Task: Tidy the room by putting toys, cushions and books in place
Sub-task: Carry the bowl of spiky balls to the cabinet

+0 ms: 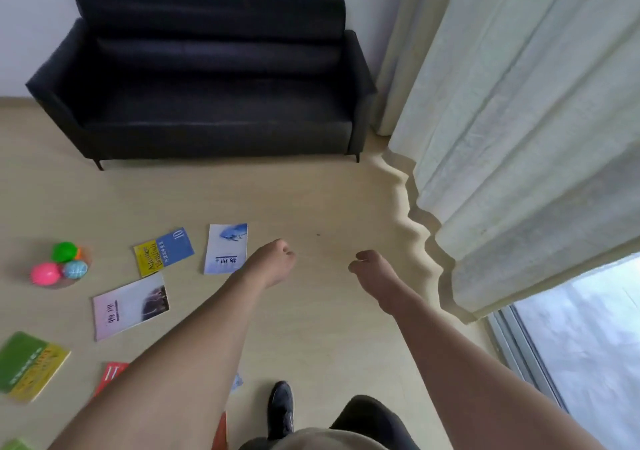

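- Both arms reach forward over the floor (311,190); the left hand (273,262) and the right hand (372,269) hang in the air with fingers loosely curled, and neither grip holds or touches anything.
- The whale book (227,249), white-blue with a whale picture on its cover, lies flat on the floor just beside the left hand, on its left side; the wrist partly covers the near right corner of it in the view.
- The yellow-blue book (162,251) lies left of the whale book; it carries the number "10" and a yellow strip with the words "Advance English", a little blurred.
- The pale pink book (130,306) lies nearer and more to the left, with a dark photo on the cover; its characters are too blurred to read.
- The green-yellow book (31,366) lies at the near left edge; its writing I cannot read.
- A red book (110,375) shows partly under the left forearm.
- Three toy balls (62,264), green, pink and light blue, touch each other on the floor at the far left of the books.
- The black sofa (207,79) stands at the far wall, well apart from both hands.
- A pale curtain (519,120) hangs at the right, its hem touching the floor.
- A black shoe (281,408) stands on the floor between the arms, near the camera.
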`<state>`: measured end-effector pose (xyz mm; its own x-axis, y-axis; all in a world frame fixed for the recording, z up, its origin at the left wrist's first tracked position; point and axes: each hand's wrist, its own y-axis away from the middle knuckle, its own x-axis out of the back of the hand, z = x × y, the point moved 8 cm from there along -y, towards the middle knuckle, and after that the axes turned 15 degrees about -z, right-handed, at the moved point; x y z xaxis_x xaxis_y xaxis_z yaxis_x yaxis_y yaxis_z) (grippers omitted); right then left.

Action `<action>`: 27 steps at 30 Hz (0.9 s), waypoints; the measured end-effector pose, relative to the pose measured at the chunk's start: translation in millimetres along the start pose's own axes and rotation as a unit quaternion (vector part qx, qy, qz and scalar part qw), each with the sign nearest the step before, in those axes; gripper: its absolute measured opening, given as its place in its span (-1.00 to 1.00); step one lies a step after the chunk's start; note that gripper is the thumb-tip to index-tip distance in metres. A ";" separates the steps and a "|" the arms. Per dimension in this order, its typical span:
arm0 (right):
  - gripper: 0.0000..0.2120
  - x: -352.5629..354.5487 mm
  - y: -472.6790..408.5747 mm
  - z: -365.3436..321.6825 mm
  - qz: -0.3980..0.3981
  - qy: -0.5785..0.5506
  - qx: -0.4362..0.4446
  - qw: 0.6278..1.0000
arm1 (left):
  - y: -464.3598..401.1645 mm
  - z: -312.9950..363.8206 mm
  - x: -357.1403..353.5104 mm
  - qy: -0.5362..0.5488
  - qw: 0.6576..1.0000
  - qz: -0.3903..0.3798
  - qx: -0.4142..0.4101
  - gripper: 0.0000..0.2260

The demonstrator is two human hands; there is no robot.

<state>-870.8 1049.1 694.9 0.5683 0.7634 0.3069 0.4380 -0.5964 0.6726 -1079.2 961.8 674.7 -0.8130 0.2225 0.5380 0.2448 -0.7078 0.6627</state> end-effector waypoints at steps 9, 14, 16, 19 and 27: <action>-0.53 21.1 -121.8 -88.8 0.005 0.083 -0.013 0.996 | -118.8 6.5 102.4 0.001 1.000 0.015 0.013 -0.83; -0.52 45.4 -216.8 -156.1 -0.017 0.104 0.000 0.994 | -188.9 20.2 184.1 -0.011 0.998 0.054 0.025 -0.79; -0.52 54.4 -252.8 -187.4 -0.029 0.107 0.007 0.994 | -216.1 22.7 216.6 -0.014 0.998 0.055 0.036 -0.81; -0.52 62.3 -299.6 -240.1 -0.045 0.114 0.023 0.992 | -250.4 29.8 267.7 -0.027 0.997 0.071 0.031 -0.81; -0.52 54.3 -410.1 -355.1 -0.076 0.172 0.034 0.982 | -339.6 12.2 377.0 -0.011 0.995 0.080 0.057 -0.76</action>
<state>-1266.8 1423.2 674.8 0.2295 0.8764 0.4234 0.5519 -0.4755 0.6851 -1462.4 1294.2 658.9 -0.7473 0.1280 0.6521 0.4296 -0.6557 0.6209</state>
